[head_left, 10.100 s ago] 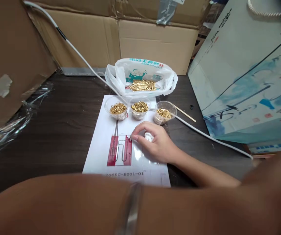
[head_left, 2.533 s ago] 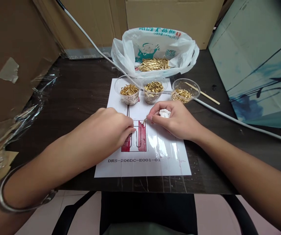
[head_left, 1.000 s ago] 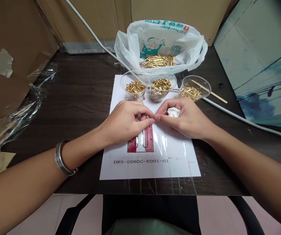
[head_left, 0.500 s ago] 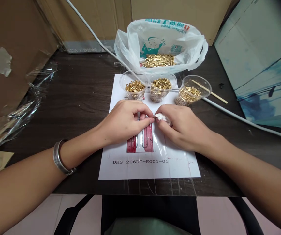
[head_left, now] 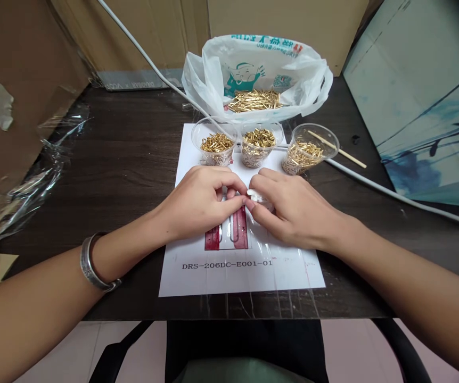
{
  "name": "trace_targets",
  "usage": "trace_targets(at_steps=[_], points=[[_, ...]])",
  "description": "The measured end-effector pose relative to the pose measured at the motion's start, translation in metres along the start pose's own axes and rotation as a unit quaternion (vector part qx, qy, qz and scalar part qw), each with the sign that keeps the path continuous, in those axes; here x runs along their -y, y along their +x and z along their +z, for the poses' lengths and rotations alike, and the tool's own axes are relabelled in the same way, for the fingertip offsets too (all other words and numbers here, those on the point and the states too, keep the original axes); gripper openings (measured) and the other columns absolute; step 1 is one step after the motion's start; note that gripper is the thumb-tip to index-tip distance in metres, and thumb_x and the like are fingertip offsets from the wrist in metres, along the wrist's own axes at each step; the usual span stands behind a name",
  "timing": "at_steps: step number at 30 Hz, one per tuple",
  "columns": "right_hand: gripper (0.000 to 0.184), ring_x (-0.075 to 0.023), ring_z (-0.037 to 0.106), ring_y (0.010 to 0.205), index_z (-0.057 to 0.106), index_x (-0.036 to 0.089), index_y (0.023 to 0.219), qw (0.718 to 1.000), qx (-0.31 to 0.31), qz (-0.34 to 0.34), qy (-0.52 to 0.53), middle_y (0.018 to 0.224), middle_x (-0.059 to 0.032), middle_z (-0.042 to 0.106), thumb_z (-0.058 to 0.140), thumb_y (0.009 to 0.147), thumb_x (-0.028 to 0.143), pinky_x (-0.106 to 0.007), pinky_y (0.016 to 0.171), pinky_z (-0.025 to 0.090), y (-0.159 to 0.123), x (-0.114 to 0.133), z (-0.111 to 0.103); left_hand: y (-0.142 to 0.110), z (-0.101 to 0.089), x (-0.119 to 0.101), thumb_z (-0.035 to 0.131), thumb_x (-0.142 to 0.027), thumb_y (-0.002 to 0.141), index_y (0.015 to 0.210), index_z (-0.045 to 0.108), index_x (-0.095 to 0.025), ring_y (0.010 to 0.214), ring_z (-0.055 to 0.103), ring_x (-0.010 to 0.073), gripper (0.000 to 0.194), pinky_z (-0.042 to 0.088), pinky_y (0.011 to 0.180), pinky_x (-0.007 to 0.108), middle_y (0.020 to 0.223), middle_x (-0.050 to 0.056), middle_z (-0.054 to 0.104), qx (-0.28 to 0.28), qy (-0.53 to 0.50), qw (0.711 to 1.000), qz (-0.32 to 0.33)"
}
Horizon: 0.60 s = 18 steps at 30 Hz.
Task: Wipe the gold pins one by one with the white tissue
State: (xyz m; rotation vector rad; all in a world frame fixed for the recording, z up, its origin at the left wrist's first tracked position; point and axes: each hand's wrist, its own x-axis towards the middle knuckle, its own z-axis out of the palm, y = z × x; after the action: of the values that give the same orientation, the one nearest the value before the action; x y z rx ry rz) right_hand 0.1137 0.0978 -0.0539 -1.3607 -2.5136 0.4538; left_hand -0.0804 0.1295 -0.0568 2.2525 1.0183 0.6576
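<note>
Above the printed paper sheet (head_left: 205, 279), my two hands meet at the fingertips. My left hand (head_left: 201, 202) is closed in a pinch; whatever lies between its thumb and forefinger is too small and covered to make out. A crumpled white piece, perhaps tissue, (head_left: 256, 197) is held in my right hand (head_left: 293, 207), between thumb and curled fingers. Just beyond the hands stand a left clear plastic cup (head_left: 216, 154), a middle cup (head_left: 256, 154) and a right cup (head_left: 302, 159), the last one tilted. Each contains small gold-coloured metal pins or tubes.
Behind the cups sits an open white plastic bag (head_left: 213, 80) with longer gold pins (head_left: 255, 101). A wooden stick (head_left: 345, 154) rests in the right cup. A white cable (head_left: 389, 190) crosses the dark table (head_left: 125, 154). Cardboard (head_left: 285, 21) stands at the back.
The fingertips of both hands have come closer together, and the tiny gold piece seen between them earlier is now hidden. The whole view has shifted slightly.
</note>
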Motion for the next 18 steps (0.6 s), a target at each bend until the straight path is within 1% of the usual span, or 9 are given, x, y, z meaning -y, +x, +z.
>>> trace_targets(at_steps=[2,4,7,12,16,18], points=[[0.028,-0.0153,0.042,0.07,0.043,0.019,0.082,1.0,-0.011,-0.003,0.016,0.08,-0.0015,0.044,0.031,0.098,0.039,-0.031,0.063,0.027,0.0006,-0.0007,0.0009,-0.0001,0.0,0.0,0.065,-0.017,0.079,0.077,0.074,-0.017,0.056,0.048,0.0054,0.009,0.037,0.055,0.02,0.064,-0.004,0.06,0.002,-0.003,1.0,0.001],[0.03,-0.0148,0.041,0.069,0.042,0.019,0.079,0.999,-0.029,-0.003,0.029,0.079,-0.0013,0.043,0.026,0.1,0.035,-0.031,0.063,0.027,0.0015,-0.0019,0.002,-0.0004,-0.0002,0.0001,0.065,-0.018,0.08,0.079,0.074,-0.017,0.057,0.049,0.0054,0.01,0.038,0.055,0.02,0.065,-0.004,0.06,0.0,-0.003,1.0,0.003],[0.03,-0.0145,0.041,0.069,0.041,0.019,0.077,0.998,-0.046,-0.001,0.035,0.079,-0.0011,0.042,0.026,0.1,0.032,-0.031,0.063,0.027,0.0027,-0.0027,0.0033,-0.0007,-0.0006,0.0003,0.066,-0.017,0.079,0.08,0.074,-0.017,0.057,0.049,0.0054,0.008,0.038,0.056,0.019,0.065,-0.004,0.06,-0.004,0.001,1.0,0.007],[0.029,-0.0146,0.042,0.069,0.047,0.019,0.084,0.999,-0.031,0.006,0.015,0.083,-0.0017,0.042,0.028,0.1,0.036,-0.03,0.062,0.027,0.0037,-0.0003,0.0027,-0.0003,-0.0011,-0.0006,0.064,-0.017,0.08,0.078,0.072,-0.016,0.058,0.05,0.0065,0.009,0.038,0.057,0.02,0.065,-0.003,0.06,0.003,0.004,1.0,0.009],[0.021,-0.0149,0.044,0.071,0.048,0.019,0.084,1.0,-0.017,0.002,0.004,0.084,-0.002,0.042,0.034,0.096,0.028,-0.03,0.061,0.026,0.0034,-0.0003,0.0009,-0.0001,-0.0009,-0.0019,0.063,-0.017,0.079,0.074,0.07,-0.016,0.059,0.049,0.0073,0.009,0.038,0.058,0.021,0.065,-0.003,0.06,0.009,0.011,1.0,0.004],[0.02,-0.0149,0.044,0.071,0.047,0.019,0.082,1.0,-0.019,-0.003,0.006,0.083,-0.0019,0.042,0.034,0.096,0.026,-0.03,0.061,0.027,0.0032,-0.0014,0.0004,-0.0001,-0.0008,-0.0019,0.063,-0.018,0.08,0.074,0.071,-0.017,0.058,0.049,0.0072,0.009,0.038,0.057,0.021,0.065,-0.003,0.06,0.01,0.011,1.0,0.002]])
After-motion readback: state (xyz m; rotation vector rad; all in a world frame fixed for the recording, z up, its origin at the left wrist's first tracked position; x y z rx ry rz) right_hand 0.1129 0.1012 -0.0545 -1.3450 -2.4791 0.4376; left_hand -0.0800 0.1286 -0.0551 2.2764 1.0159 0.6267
